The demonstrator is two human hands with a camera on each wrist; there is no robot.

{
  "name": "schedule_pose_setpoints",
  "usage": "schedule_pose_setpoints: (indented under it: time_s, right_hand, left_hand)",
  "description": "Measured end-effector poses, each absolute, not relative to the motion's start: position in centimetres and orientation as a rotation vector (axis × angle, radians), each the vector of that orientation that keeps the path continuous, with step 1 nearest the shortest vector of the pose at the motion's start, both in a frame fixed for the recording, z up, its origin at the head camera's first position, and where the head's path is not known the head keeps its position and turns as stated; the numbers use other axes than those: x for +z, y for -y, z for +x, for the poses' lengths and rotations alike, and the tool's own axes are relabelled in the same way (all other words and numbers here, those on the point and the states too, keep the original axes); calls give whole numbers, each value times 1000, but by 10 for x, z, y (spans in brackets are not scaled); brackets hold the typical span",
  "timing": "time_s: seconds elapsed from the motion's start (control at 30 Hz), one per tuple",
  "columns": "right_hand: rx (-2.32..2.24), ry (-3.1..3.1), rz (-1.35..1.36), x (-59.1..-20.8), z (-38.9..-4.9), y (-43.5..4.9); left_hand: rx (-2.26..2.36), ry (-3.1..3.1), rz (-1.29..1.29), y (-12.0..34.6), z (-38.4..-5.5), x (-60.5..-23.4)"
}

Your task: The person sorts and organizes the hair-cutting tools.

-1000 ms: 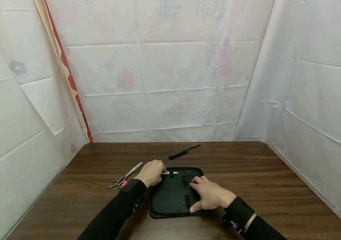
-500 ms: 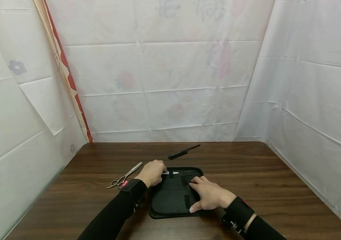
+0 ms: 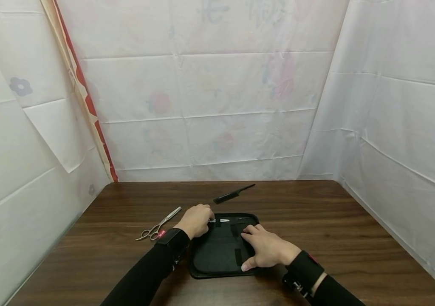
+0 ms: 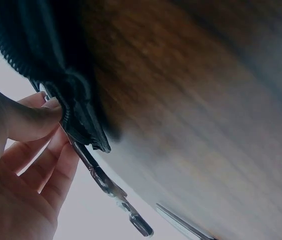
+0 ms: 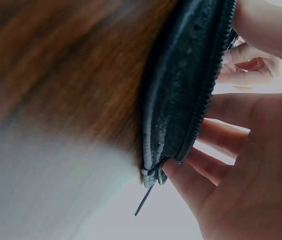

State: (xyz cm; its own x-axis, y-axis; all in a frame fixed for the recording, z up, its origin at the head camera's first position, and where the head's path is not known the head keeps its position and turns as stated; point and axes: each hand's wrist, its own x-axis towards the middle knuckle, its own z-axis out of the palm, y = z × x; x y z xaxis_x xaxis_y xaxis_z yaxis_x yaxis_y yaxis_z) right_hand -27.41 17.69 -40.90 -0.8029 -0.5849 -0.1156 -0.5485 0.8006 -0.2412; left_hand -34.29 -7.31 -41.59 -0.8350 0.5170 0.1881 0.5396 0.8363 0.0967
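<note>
A black zip case [image 3: 217, 253] lies flat on the table, with dark straps across its inner face. My left hand [image 3: 195, 221] is at its far left corner and pinches a pair of scissors, whose silver blade [image 3: 224, 220] passes under a strap. In the left wrist view the scissors' metal handle part [image 4: 106, 182] juts out past the fingers beside the zip edge. My right hand [image 3: 271, 248] rests spread on the case's right side, thumb near the front. Its fairly straight fingers [image 5: 226, 137] touch the zip edge in the right wrist view.
Left of the case lies a second pair of scissors [image 3: 165, 220] with a red tag. A black tail comb [image 3: 227, 197] lies beyond the case. White sheets [image 3: 210, 106] hang behind and on both sides of the brown wooden table [image 3: 340, 238].
My left hand has shifted slightly to the right, and the scissors' blade reaches a little farther past the strap. The right hand stays where it was.
</note>
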Motion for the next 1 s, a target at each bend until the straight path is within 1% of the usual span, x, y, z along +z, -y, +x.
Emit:
schedule_pose_setpoints:
  time_s: [1.0]
  right_hand:
    - [-274, -2816, -890, -412, -276, -177]
  left_hand:
    - [-276, 2859, -826, 64, -343, -416]
